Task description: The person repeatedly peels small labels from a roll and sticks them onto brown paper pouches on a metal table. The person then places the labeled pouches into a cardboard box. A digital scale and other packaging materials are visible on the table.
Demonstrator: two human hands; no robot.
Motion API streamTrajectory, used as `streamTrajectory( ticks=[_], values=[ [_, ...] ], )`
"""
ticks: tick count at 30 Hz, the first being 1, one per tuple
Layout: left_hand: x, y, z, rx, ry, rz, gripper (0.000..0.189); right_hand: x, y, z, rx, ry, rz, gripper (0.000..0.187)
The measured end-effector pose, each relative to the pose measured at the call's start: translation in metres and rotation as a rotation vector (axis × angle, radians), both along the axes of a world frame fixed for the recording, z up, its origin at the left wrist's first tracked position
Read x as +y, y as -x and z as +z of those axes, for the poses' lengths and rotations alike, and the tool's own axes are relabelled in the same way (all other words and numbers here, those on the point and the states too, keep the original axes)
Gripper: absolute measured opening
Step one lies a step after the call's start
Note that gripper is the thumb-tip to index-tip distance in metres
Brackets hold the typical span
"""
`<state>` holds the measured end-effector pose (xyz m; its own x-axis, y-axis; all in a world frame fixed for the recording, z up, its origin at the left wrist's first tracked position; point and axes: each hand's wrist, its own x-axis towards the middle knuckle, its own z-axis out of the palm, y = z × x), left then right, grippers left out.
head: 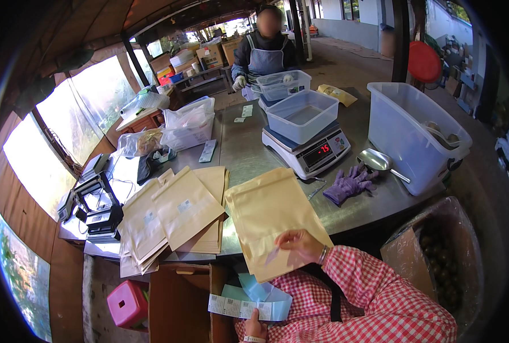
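My left hand [255,326] grips a curling strip of printed labels [248,308] on blue-green backing, low in front of me. Above it, my right hand [299,245] pinches a small, blurred, pale label [272,256] between thumb and fingers. Under that hand lies a stack of kraft paper pouches [271,206], reaching from the steel table [244,148] over its near edge towards my lap. Left of this stack are more kraft pouches [190,206], fanned out. Two of those on top bear small labels.
A digital scale [306,148] carries a clear plastic bin [302,115]. Right of it are a purple glove [351,184], a metal scoop [376,160] and a large plastic tub [408,133]. Label printers [102,221] stand left. A gloved person [266,55] faces me across the table.
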<state>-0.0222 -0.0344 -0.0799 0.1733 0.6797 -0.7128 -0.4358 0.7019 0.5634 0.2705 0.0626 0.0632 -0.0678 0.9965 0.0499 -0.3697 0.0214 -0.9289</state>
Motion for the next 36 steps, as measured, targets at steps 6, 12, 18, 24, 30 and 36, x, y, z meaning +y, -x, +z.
streamTrajectory(
  ticks=[6,12,18,24,30,36],
  values=[
    [0.002,-0.002,0.000,-0.026,0.013,0.032,0.038,0.025,-0.039,-0.042,0.604,0.254,-0.098,0.009],
    [-0.003,0.004,0.001,0.449,-0.338,-0.414,0.034,0.028,-0.042,-0.057,0.618,0.202,-0.059,0.008],
    [0.000,-0.007,0.017,-0.031,0.003,0.028,0.035,0.027,-0.042,-0.055,0.604,0.202,-0.064,0.007],
    [0.002,-0.011,0.024,-0.016,0.052,0.033,0.037,0.027,-0.041,-0.054,0.587,0.203,-0.068,0.007],
    [0.000,-0.004,0.002,-0.065,-0.009,0.025,0.037,0.028,-0.040,-0.056,0.575,0.201,-0.066,0.007],
    [0.001,-0.002,-0.007,-0.066,-0.022,0.022,0.038,0.028,-0.041,-0.057,0.562,0.200,-0.069,0.008]
  ],
)
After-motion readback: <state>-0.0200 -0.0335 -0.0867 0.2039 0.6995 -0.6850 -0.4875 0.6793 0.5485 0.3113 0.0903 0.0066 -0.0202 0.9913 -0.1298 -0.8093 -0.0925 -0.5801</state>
